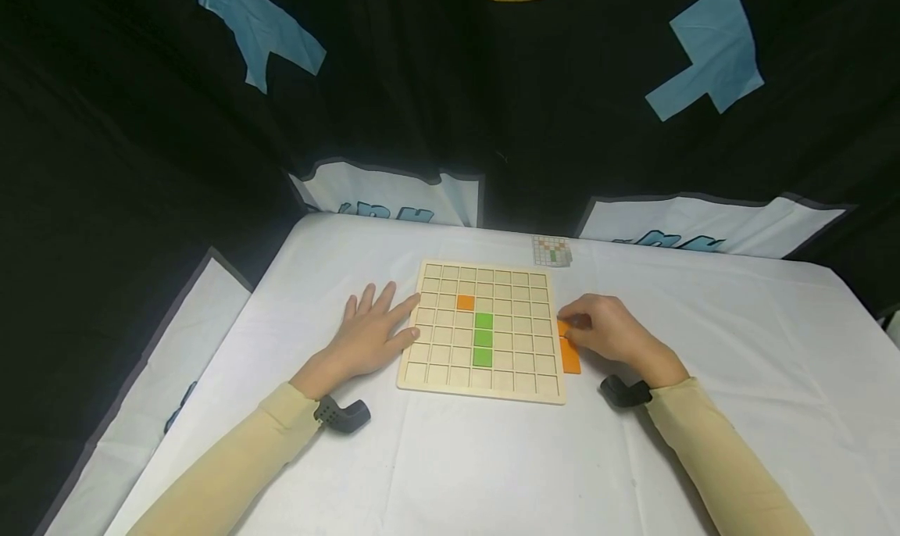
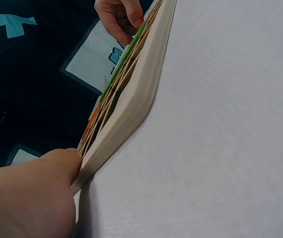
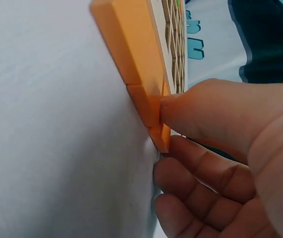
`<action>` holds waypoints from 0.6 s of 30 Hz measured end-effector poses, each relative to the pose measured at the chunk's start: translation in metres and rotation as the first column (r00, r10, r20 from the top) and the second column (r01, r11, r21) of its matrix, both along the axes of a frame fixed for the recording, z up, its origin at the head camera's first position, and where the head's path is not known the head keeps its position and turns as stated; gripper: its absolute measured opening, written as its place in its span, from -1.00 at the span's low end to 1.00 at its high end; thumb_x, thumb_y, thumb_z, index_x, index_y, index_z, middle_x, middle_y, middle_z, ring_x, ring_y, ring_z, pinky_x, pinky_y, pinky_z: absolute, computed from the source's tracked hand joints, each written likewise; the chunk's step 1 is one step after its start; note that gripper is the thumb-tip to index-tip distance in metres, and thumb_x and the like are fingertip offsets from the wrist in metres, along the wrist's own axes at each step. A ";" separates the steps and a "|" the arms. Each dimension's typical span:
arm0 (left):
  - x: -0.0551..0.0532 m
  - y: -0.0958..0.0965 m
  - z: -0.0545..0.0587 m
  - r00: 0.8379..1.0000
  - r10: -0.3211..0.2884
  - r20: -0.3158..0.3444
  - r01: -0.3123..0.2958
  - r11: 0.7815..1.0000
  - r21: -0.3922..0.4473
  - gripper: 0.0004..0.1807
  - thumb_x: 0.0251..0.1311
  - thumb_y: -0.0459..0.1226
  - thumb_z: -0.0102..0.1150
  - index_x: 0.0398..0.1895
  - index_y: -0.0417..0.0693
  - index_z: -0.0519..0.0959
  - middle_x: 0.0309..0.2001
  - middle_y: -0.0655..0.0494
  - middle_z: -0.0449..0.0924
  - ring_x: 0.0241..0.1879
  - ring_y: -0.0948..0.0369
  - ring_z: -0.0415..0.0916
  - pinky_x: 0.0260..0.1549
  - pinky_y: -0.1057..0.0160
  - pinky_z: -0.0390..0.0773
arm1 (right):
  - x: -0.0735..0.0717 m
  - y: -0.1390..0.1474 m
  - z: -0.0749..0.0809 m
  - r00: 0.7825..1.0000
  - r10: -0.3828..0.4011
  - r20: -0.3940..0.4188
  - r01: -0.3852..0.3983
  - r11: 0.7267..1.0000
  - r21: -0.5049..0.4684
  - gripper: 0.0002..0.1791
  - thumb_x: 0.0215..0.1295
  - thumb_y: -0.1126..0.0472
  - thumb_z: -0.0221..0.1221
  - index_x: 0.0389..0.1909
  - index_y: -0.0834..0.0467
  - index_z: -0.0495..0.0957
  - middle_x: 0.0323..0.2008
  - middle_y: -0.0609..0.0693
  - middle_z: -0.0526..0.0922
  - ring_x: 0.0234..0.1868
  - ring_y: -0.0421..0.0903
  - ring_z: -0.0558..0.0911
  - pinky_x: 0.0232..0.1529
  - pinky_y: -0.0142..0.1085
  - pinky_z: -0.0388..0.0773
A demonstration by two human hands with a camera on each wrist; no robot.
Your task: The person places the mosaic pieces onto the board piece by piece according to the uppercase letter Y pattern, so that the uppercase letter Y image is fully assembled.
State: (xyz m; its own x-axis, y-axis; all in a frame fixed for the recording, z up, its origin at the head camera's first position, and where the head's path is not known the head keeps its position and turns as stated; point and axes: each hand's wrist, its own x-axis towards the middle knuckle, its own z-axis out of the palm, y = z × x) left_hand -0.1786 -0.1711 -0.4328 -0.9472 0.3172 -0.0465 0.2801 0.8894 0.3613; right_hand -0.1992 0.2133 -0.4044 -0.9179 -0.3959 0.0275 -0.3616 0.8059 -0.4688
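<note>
A pale wooden grid board (image 1: 436,375) lies on the white table. One orange square tile (image 1: 466,302) and a column of 3 green tiles (image 1: 483,338) sit in its cells. My left hand (image 1: 366,341) lies spread at the board's left side, thumb and index tip touching the frame. Along the right edge are orange pieces (image 1: 570,358), end to end. There my right hand (image 1: 603,329) pinches an orange tile (image 3: 163,141) at the far end of the row, between thumb and index finger. The thumb partly covers that tile in the right wrist view; the other fingers are curled.
Behind the board lies a small card (image 1: 551,251) printed with a coloured grid. A black curtain (image 1: 422,114) with blue patches hangs beyond the table's back edge. White tablecloth (image 1: 492,466) stretches in front of the board.
</note>
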 end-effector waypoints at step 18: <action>-0.001 -0.001 -0.001 1.000 0.002 0.004 -0.002 1.000 -0.007 -0.28 0.47 0.13 -0.06 0.61 0.13 0.17 0.63 -0.30 -0.12 0.61 -0.38 -0.33 0.49 -0.47 -0.29 | 0.002 -0.003 -0.002 1.000 0.023 -0.013 -0.023 1.000 -0.003 -0.73 0.08 0.48 0.35 -0.14 0.33 0.75 -0.20 0.14 0.76 -0.22 -0.02 0.64 -0.08 -0.10 0.67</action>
